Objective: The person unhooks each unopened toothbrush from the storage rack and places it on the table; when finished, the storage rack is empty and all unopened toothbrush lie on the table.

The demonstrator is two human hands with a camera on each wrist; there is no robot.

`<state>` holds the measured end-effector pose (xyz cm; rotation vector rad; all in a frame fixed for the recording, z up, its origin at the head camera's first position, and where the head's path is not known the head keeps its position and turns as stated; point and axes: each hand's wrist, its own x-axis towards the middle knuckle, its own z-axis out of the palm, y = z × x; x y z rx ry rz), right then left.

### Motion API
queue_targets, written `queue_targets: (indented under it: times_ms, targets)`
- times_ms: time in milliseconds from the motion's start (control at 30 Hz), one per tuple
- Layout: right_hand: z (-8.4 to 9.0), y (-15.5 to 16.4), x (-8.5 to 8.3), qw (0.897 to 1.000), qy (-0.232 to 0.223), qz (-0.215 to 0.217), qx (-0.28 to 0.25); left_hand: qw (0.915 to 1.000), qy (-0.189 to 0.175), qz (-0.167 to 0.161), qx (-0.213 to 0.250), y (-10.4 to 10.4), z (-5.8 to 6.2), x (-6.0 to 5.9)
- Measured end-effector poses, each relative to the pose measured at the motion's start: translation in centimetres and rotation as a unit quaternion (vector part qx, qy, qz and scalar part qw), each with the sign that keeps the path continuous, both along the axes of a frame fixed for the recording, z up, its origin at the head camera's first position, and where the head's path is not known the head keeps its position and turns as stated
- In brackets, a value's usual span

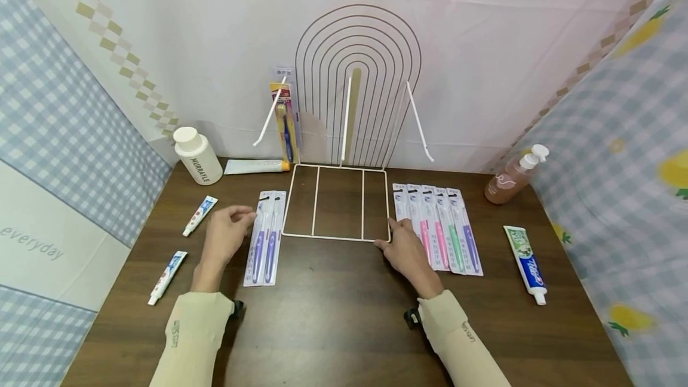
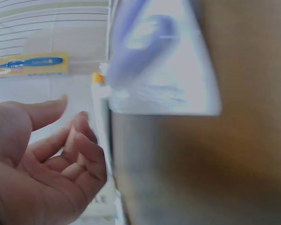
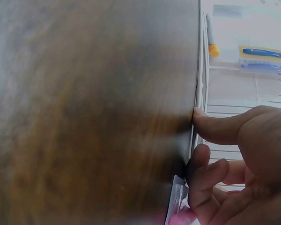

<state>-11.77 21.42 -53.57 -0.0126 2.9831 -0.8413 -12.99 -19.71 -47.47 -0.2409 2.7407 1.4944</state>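
A white wire display rack (image 1: 338, 237) stands at the back of the table, its base frame flat on the wood and three prongs jutting forward. My right hand (image 1: 408, 252) grips the front right corner of that base between thumb and fingers. In the right wrist view, the thumb (image 3: 220, 129) lies against the wire. My left hand (image 1: 223, 235) hovers with fingers loosely bent and holds nothing, just left of two packaged purple toothbrushes (image 1: 265, 243). Packaged toothbrushes (image 1: 285, 124) hang on the left prong, a yellow-and-red pack in front.
Several packaged toothbrushes (image 1: 442, 232) lie in a row right of the rack. A toothpaste tube (image 1: 527, 264) and pump bottle (image 1: 513, 178) are further right. At left are a white bottle (image 1: 199, 157), a long tube (image 1: 255, 166) and two small tubes (image 1: 200, 215).
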Motion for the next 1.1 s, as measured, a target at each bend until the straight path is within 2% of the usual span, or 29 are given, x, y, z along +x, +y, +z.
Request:
queue_targets:
  times_ms: [233,333,433,533,633,800,1100]
  targets:
    - [-0.3,0.1,0.0,1.0,-0.002,0.0,0.006,0.9955,0.072,0.014,0.061,2.1,3.0,-4.9]
    - [0.0,0.0,0.2,1.0,0.0,-0.001,0.0,0.9926,0.098,0.017,0.07,2.9,4.0,-7.0]
    - [0.6,-0.2,0.3,1.0,-0.001,-0.004,-0.002,0.9905,0.115,0.02,0.074,3.6,4.9,-8.7]
    - [0.3,-0.1,0.2,1.0,-0.002,-0.005,-0.002,0.9886,0.119,0.02,0.09,4.3,5.7,-9.9]
    - [-0.3,0.0,0.0,1.0,-0.006,-0.007,-0.001,0.9883,0.117,0.017,0.096,4.9,6.5,-10.8]
    - [-0.7,0.0,-0.1,1.0,-0.009,-0.011,0.001,0.9891,0.111,0.008,0.096,5.4,7.2,-11.3]
    - [-1.0,0.1,-0.2,1.0,-0.006,-0.012,0.009,0.9851,0.12,0.008,0.123,5.7,7.2,-11.8]
